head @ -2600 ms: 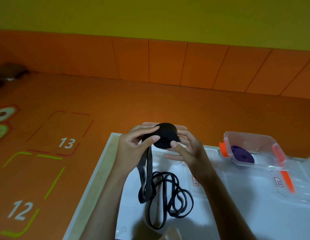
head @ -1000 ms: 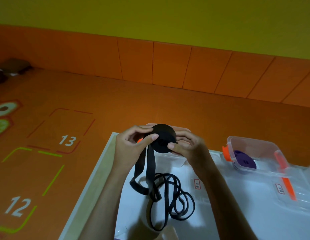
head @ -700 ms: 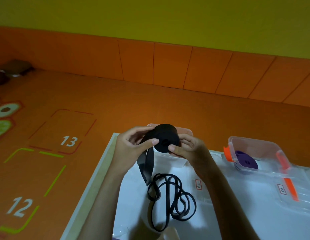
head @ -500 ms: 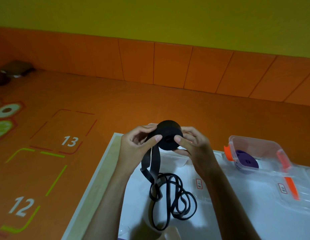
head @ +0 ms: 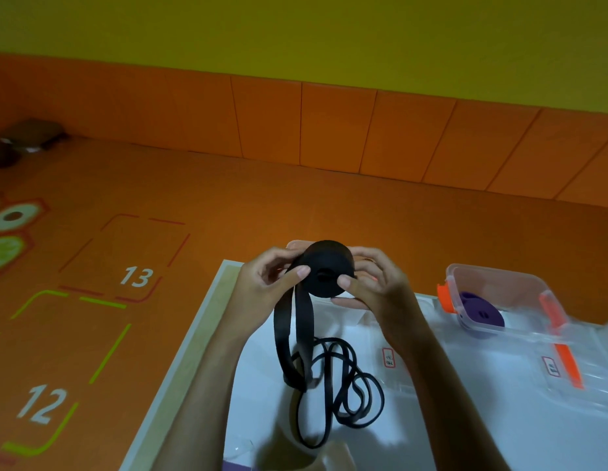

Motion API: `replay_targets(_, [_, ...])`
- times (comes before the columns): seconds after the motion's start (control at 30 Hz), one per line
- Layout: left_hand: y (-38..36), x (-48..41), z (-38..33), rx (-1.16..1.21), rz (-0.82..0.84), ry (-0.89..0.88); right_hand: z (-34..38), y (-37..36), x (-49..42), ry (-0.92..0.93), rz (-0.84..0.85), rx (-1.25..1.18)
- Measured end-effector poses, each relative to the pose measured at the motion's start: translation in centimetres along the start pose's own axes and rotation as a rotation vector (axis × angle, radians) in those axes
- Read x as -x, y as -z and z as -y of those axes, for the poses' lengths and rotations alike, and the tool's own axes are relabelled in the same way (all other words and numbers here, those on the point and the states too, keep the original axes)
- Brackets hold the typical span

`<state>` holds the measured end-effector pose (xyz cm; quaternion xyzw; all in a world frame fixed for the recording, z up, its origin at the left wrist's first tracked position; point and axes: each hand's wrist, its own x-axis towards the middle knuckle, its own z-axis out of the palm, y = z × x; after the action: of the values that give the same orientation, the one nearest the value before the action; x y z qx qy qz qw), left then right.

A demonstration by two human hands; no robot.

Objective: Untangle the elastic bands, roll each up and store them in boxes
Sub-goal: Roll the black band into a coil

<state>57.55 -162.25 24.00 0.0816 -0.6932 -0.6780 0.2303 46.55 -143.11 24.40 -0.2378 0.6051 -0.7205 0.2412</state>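
Note:
A black elastic band is partly wound into a thick roll (head: 326, 266), held up above the white table (head: 465, 419). My left hand (head: 265, 287) grips the roll's left side, thumb on its face. My right hand (head: 374, 283) grips its right side the same way. The band's loose tail (head: 289, 338) hangs down to the table. A thinner black band (head: 343, 385) lies there in tangled loops. A clear box with orange clips (head: 499, 297) at the right holds a rolled purple band (head: 482, 312).
Another clear box (head: 343, 311) stands behind my hands, mostly hidden. Two clear lids (head: 564, 379) with red labels lie flat on the table. The orange floor with painted numbers 12 and 13 (head: 136, 276) lies past the table's left edge (head: 180, 362).
The hanging tail has swung and shifted below the roll while both hands kept hold of it. The camera view has drifted slightly.

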Motion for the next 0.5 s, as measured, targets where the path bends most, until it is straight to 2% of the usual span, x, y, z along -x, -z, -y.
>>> replay_targets(0.1, [0.4, 0.6, 0.7, 0.002, -0.017, 0.035, 0.3, -0.1, 0.0, 0.007, -0.032, 0.002])
replay_targets(0.2, [0.6, 0.8, 0.9, 0.071, 0.029, 0.032, -0.2, -0.3, 0.0, 0.004, -0.056, -0.043])
replay_targets(0.3, [0.9, 0.4, 0.7, 0.033, 0.052, 0.029, -0.7, -0.5, 0.0, -0.025, -0.045, -0.079])
replay_targets(0.5, [0.8, 0.5, 1.0, 0.031, -0.088, -0.025, -1.6, -0.7, -0.1, -0.133, 0.035, 0.022])
